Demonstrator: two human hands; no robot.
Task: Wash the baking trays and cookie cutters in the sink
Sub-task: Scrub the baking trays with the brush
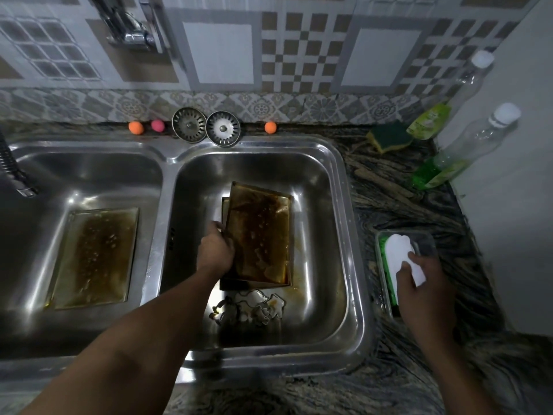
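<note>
Gripping a tray (261,232) in the right basin (317,187) with our left hand (214,250), right hand (425,284) clasped round a brush (398,253) in a tub (429,236), cutters (254,307) near.

Top baking tray (263,235), brown-stained and greasy, is gripped at left edge by left hand (215,250) and tilted over second tray (236,285) in right basin (324,235). Metal cookie cutters (251,307) are heaped just below grip on basin floor. Third tray (95,256), likewise stained, is laid flat in left basin (45,205), well left of grip.
</note>
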